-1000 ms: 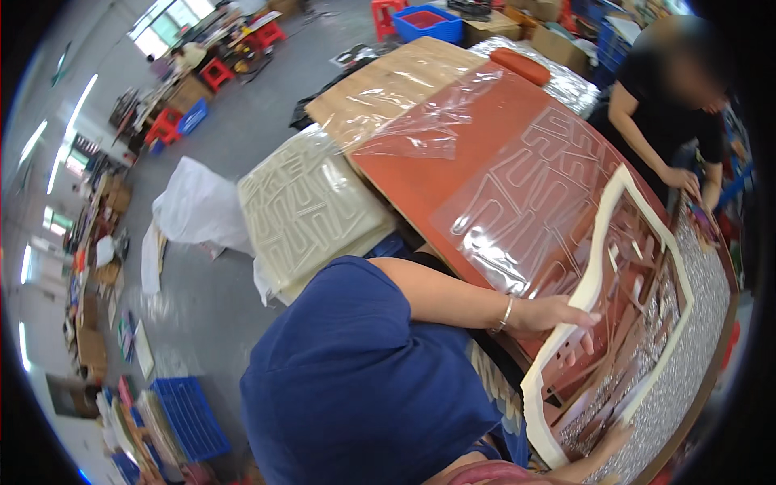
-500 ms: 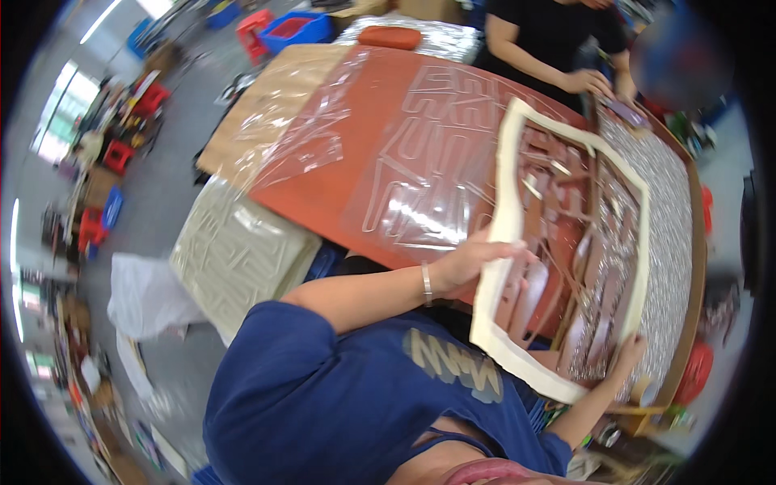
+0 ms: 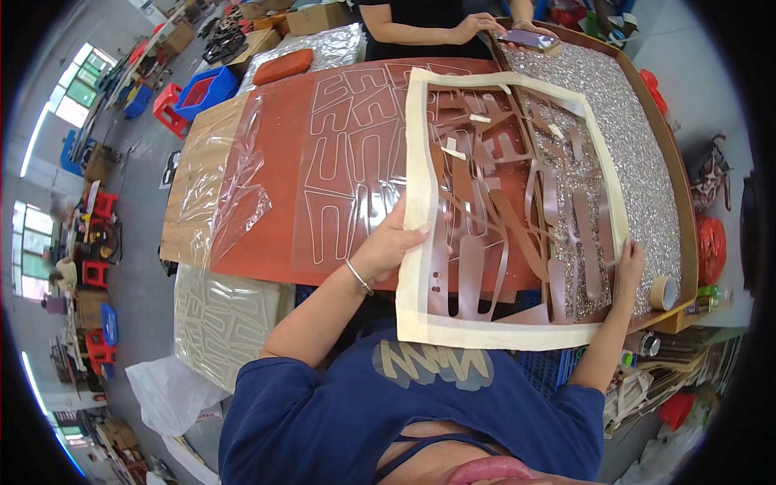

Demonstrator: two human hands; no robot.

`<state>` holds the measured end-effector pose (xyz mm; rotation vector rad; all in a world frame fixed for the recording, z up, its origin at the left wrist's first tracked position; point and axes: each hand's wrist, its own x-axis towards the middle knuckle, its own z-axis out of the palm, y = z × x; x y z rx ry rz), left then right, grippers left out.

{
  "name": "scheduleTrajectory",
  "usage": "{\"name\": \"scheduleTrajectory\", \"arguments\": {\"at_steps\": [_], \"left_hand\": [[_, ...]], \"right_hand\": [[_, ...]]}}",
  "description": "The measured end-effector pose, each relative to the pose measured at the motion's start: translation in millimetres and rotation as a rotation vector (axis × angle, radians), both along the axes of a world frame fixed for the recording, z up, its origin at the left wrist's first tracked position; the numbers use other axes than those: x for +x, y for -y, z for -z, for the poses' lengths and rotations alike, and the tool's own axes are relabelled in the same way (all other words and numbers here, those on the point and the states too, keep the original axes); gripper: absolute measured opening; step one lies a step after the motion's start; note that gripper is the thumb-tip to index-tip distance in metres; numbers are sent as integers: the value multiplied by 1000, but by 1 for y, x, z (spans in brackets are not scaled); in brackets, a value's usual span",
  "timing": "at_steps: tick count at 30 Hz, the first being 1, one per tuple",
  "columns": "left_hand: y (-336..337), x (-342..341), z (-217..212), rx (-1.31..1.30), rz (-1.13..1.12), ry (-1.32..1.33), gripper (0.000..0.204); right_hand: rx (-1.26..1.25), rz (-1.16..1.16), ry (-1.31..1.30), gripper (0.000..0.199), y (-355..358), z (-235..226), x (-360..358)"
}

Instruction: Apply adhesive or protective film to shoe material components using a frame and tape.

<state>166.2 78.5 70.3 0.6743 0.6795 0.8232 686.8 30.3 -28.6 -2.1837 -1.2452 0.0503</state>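
Observation:
Both of my hands hold up a thin see-through brown stencil sheet [image 3: 472, 275] with long cut-out shapes and a border of cream tape. My left hand [image 3: 394, 242] grips its left edge, thumb on top and fingers underneath. At the right edge, my right hand [image 3: 630, 263] pinches the taped border near the lower corner. Through the openings I see the reddish-brown table surface [image 3: 275, 174] and a tray [image 3: 688, 234] of silvery glitter-like grains. Left of the stencil lies a clear plastic sheet [image 3: 330, 145] marked with pale outlined shapes.
Across the table, another person's hands [image 3: 477, 28] hold a flat purplish object [image 3: 529, 39]. A tape roll [image 3: 663, 293] sits at the tray's near right corner. Pale sheets with raised outlines [image 3: 226, 323] are stacked at lower left. An orange-red pad [image 3: 283, 66] rests at the far edge.
The stencil has turned from a slanted pose to a straighter, flatter one, with both hands still on it. My view has shifted, and the other person's hands remain on the purplish object.

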Motion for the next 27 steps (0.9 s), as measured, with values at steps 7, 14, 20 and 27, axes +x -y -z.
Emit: {"name": "scheduleTrajectory", "arguments": {"at_steps": [7,14,20,27], "left_hand": [[-23,-21,-21,224,-11,-158,86],[-48,-51,-16,31,-239,-152,81],[-58,-43,13,-44,-72,-169,57],[-81,-26,33,-153,-21,-165,38]], "right_hand": [[244,-49,-116,27,-5,1,-22],[217,-150,-289,23,-14,-5,-34],[99,-87,-659,25,-18,-2,-40],[42,-82,-587,28,-19,5,-41]]}}
